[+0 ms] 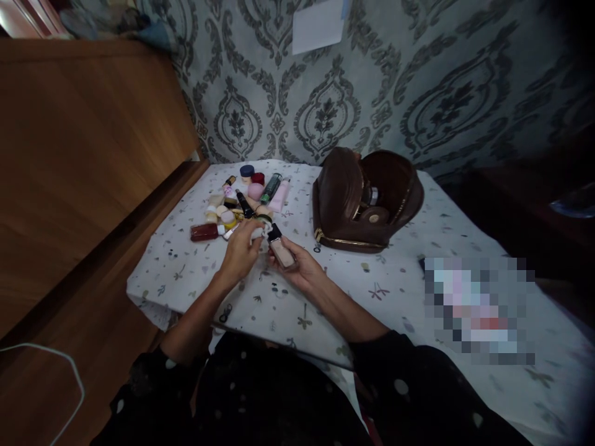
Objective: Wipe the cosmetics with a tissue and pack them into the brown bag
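Note:
My right hand [302, 267] is wrapped round a bottle of beige foundation [282, 254] with a black cap, tilted over the near part of the table. Close by the cap, my left hand [242, 249] pinches a crumpled white wipe or tissue [264, 230]; whether it touches the bottle I cannot tell. Just beyond my left hand lies a cluster of cosmetics: a dark red bottle [204, 232], a black tube [245, 203], a pink tube [279, 196], a green bottle [271, 188] and a jar with a blue lid [247, 173].
A brown zip-up cosmetic bag [339, 192] stands unzipped on the patterned tablecloth [279, 310], with a few items inside. A blurred-out flat object [478, 310] lies at right. Wooden furniture [88, 142] borders the left side, and a papered wall [325, 111] the back.

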`<state>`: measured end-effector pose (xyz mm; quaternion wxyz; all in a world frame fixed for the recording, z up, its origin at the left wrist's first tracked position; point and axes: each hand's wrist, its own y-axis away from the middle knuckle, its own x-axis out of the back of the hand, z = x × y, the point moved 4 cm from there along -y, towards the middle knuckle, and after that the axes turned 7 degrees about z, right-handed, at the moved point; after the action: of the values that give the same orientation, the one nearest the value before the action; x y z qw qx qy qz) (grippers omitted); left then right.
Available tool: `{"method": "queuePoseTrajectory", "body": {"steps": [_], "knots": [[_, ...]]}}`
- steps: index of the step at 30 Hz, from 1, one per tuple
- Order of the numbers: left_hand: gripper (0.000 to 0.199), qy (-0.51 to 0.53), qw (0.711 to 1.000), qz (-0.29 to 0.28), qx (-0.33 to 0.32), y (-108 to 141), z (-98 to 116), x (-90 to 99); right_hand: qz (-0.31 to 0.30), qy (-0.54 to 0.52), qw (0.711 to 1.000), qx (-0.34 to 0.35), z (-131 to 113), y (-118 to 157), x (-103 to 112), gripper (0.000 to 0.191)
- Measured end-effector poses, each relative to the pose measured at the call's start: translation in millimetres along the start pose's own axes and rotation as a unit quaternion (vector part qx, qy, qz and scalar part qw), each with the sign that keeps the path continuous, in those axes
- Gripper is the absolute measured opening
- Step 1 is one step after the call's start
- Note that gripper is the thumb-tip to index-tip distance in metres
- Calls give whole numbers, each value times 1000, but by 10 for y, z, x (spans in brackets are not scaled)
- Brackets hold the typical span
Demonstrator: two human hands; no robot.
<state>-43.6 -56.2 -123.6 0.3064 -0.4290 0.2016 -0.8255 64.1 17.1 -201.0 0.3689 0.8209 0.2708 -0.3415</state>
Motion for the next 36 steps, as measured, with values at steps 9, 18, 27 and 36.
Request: {"method": "queuePoseTrajectory", "body": {"steps": [9,18,27,36], "knots": [[20,-9,1000,6,-3,-25,-7,-67,22,-28,999,-31,-9,-20,40,8],[25,-20,994,-101,-42,212,298,-158,51,-37,998,30,-73,-131,99,7],[28,-19,988,-129,-84,519,524,-219,56,-55,997,-3,-90,-75,108,25],[27,-137,977,-11,-161,572,508,-309,5,-79,997,-13,-60,-132,136,25]]}}
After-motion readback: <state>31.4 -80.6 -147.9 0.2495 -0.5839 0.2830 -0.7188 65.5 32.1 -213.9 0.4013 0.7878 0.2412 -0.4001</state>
